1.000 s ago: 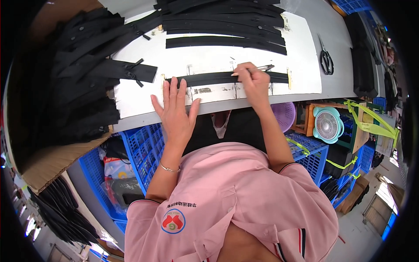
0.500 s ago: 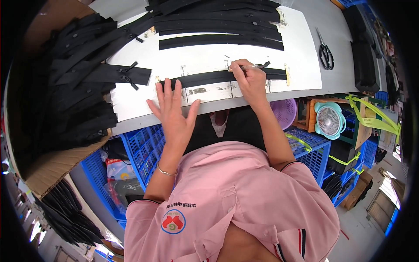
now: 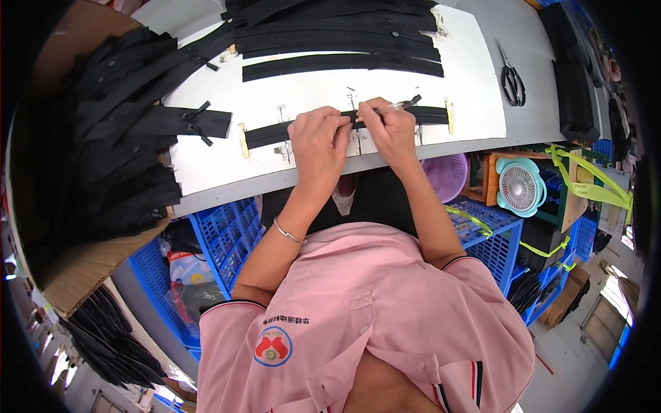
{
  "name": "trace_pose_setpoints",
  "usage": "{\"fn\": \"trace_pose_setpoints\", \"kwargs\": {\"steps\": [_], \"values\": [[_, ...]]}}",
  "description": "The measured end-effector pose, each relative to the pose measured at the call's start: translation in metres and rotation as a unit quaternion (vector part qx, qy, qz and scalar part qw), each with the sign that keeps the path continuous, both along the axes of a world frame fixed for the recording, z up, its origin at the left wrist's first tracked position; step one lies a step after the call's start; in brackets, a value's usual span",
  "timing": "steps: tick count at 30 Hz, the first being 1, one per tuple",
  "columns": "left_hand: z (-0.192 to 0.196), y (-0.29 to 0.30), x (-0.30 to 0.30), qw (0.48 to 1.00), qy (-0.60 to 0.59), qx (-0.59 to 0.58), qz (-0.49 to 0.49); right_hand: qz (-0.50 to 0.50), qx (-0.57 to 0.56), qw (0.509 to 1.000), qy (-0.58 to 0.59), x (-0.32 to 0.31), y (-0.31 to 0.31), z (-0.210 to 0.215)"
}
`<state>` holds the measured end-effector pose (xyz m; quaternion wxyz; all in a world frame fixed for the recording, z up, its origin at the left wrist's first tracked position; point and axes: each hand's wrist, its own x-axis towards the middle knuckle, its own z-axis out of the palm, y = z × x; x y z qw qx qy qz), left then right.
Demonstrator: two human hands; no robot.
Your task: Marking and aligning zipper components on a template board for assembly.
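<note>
A black zipper strip [image 3: 265, 133] lies across the white board [image 3: 206, 165], close to its near edge, between yellowish tape marks. My left hand [image 3: 319, 148] is closed over the middle of the strip, thumb and fingertips pinching it. Just to its right, my right hand [image 3: 392, 134] grips a slim clear pen [image 3: 398, 107] with a dark end, its fingertips down at the strip. The pen's tip is hidden by the fingers. Both hands nearly touch. Farther back on the board, more black zipper strips [image 3: 337, 45] lie side by side.
Black-handled scissors [image 3: 511, 86] lie on the grey table right of the board. A heap of black zippers [image 3: 117, 117] fills a cardboard box [image 3: 103, 265] at left. Below the table edge are a purple basket [image 3: 447, 179], a turquoise fan [image 3: 520, 187] and blue crates [image 3: 231, 237].
My left hand has moved right, from lying spread on the strip's left end to pinching its middle. My right hand, still holding the pen, has shifted slightly nearer to me.
</note>
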<state>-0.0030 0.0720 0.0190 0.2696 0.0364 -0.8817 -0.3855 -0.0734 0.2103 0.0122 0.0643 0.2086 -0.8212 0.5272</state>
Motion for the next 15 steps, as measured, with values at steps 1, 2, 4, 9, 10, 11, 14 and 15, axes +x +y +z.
{"fn": "trace_pose_setpoints", "kwargs": {"steps": [1, 2, 4, 9, 10, 11, 14, 15], "values": [[0.000, 0.000, 0.000, 1.000, -0.002, 0.003, 0.000, 0.030, 0.005, 1.000, -0.003, 0.000, 0.002, 0.000], [-0.001, 0.000, 0.000, 1.000, -0.003, 0.003, -0.001, 0.028, 0.005, 1.000, -0.004, 0.000, 0.002, 0.000], [-0.002, 0.001, -0.001, 1.000, 0.003, -0.001, 0.002, 0.037, 0.019, 0.999, 0.005, -0.001, 0.002, 0.003], [-0.003, 0.001, 0.000, 1.000, -0.017, -0.014, -0.001, 0.038, 0.022, 0.999, 0.017, -0.001, 0.003, 0.003], [-0.002, 0.002, -0.001, 1.000, -0.015, -0.017, -0.003, 0.039, 0.020, 0.999, 0.020, -0.002, 0.004, 0.003], [-0.002, 0.003, -0.002, 1.000, -0.011, -0.016, -0.010, 0.031, 0.022, 0.999, 0.024, -0.002, 0.006, 0.003], [-0.002, 0.002, 0.000, 1.000, -0.006, -0.022, 0.004, 0.080, 0.006, 0.995, -0.059, 0.001, 0.013, 0.007], [0.000, 0.001, 0.000, 1.000, -0.001, -0.020, -0.004, 0.072, 0.007, 0.996, -0.055, 0.007, 0.018, 0.012]]}}
